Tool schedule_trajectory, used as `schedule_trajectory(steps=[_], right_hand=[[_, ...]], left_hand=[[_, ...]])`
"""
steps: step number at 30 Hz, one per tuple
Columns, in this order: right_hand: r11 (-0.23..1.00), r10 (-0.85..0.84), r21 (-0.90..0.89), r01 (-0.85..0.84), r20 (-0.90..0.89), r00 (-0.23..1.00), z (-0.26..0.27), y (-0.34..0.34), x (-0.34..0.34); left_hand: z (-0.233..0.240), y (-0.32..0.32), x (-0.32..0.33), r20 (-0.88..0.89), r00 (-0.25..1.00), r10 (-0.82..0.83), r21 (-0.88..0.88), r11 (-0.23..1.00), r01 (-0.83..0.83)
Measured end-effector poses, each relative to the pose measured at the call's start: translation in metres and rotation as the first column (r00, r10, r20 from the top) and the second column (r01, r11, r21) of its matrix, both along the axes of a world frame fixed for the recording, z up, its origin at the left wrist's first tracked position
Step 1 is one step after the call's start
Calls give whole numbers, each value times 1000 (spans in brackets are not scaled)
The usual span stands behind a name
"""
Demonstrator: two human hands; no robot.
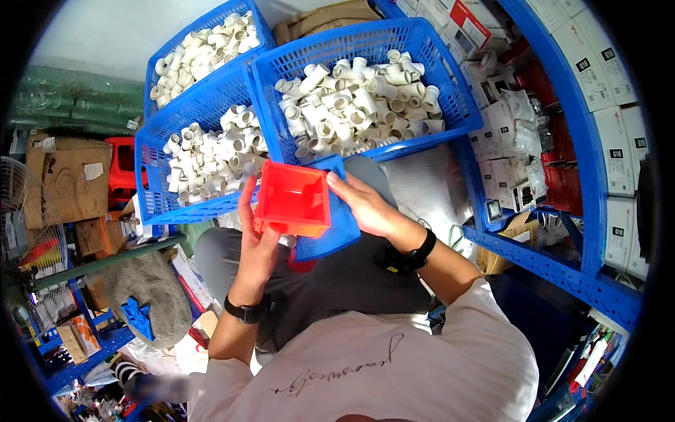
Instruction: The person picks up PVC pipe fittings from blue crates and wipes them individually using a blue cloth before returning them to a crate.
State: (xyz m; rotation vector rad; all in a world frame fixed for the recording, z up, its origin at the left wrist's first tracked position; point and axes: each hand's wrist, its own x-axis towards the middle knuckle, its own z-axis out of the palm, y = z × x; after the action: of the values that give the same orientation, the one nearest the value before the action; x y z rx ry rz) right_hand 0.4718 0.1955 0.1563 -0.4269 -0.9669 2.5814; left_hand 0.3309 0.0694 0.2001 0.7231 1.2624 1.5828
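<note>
A small red plastic box (295, 195), its open top facing the camera, is held above my lap. My left hand (258, 232) grips its left side, with the thumb at the lower edge. With my right hand (369, 205) I hold a blue cloth (329, 227), and the thumb rests at the box's upper right corner. The cloth lies against the right side and underside of the box. Just beyond my hands stand blue plastic crates full of white plastic pipe fittings (358, 105).
Blue metal shelving (532, 258) with white cartons (622, 153) rises at the right. A cardboard box (76, 179), a wire fan (31, 211) and a grey fabric bundle (147, 295) with a blue glove (138, 318) are at the left.
</note>
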Motion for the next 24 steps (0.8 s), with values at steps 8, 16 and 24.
schedule_trajectory(steps=[8,16,24], right_hand=[[925,-357,241,295,284,890,-41,60,31],[552,-797,810,196,445,409,-136,141,89],[442,-842,870,-218,486,235,-185,193,90]], left_hand=[[5,-17,-23,-92,992,86,-69,993,-92],[22,-112,-99,-283,805,521,-69,827,-558],[-6,-190,-119,-349,757,552,-201,745,-636]])
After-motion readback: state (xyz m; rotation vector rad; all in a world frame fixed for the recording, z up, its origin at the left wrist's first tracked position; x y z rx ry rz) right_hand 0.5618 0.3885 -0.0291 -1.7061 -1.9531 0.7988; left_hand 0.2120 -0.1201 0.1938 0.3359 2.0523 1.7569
